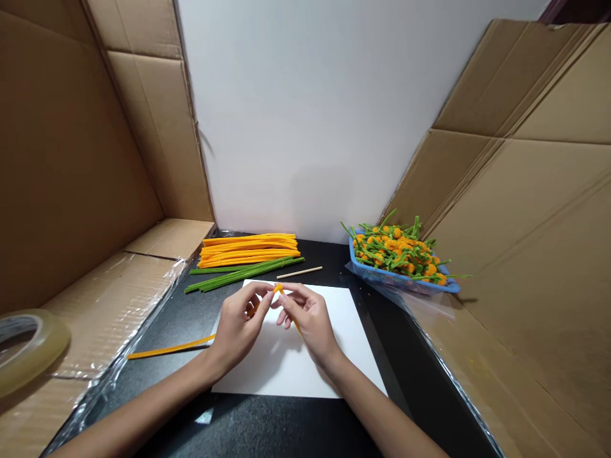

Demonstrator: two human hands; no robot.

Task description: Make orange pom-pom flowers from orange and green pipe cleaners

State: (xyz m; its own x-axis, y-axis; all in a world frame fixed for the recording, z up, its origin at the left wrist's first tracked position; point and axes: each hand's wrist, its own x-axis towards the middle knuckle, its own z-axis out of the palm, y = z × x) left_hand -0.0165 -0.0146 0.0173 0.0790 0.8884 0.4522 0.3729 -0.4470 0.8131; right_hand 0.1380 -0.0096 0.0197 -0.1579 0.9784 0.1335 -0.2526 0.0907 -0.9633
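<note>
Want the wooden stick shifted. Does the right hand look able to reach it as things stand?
Probably yes. The right hand is close to the wooden stick, with only white paper between them. But it is pinching the orange pipe cleaner, so it would likely let go first.

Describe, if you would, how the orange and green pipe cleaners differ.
The orange pipe cleaners are bright and spread in a wider pile; the green pipe cleaners are dark, in a narrower bunch. The orange lie farther back, the green nearer the white sheet. Both are long, straight stems lying flat on the black tabletop.
</note>
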